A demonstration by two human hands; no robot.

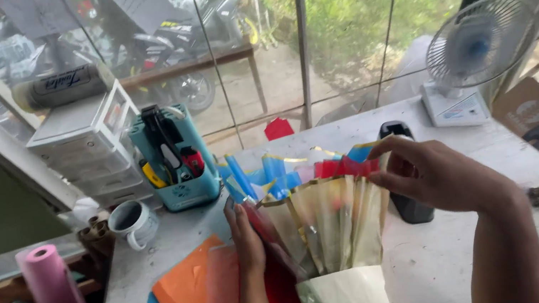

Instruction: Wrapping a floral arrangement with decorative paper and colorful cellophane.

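A fan-shaped bundle of pleated cellophane wrap (328, 225) in pale yellow, red and blue with gold edges stands upright on the white table (444, 253). My left hand (246, 238) presses flat against its left side, fingers pointing up. My right hand (435, 172) pinches the top right folds of the wrap. The bundle narrows into a cream paper cone (347, 301) at the bottom edge.
Orange, pink, red and blue paper sheets (192, 301) lie at lower left. A teal tool holder (173, 159), a white mug (133, 223), plastic drawers (92, 147), a pink roll (55, 297), a black object (411, 205) and a small white fan (477, 53) surround the work area.
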